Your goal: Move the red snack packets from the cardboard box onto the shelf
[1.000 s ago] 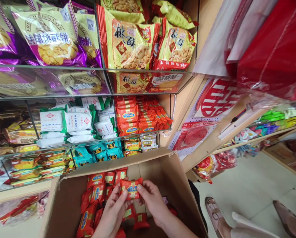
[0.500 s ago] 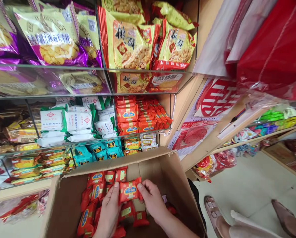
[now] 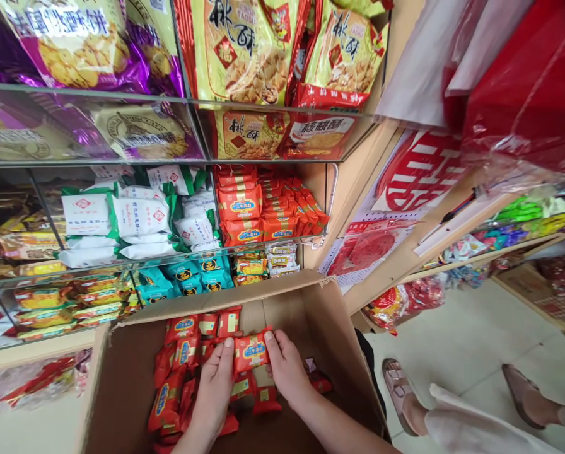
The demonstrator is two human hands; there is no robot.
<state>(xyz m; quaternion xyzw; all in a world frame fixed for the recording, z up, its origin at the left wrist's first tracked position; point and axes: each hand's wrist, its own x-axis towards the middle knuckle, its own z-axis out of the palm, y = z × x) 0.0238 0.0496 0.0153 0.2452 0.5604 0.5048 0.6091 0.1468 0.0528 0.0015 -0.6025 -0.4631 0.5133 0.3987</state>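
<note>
Both my hands reach into an open cardboard box [image 3: 330,328] that holds several small red snack packets [image 3: 178,353]. Between them they grip one red packet with a blue and yellow label [image 3: 251,350]. My left hand [image 3: 215,384] closes on its left end, fingers curled. On the right end sit the thumb and fingers of my right hand [image 3: 287,369]. The packet is held just above the others in the box.
Glass shelves [image 3: 122,161] ahead carry big biscuit bags, white and green packs, teal packs and a stack of the same red packets [image 3: 263,205]. A wooden shelf unit with red decorations [image 3: 419,183] stands to the right. Sandalled feet [image 3: 398,394] are on the floor beside the box.
The held packet and both hands have dropped slightly lower into the box. The view has tilted down a little, so the shelves sit higher in the picture.
</note>
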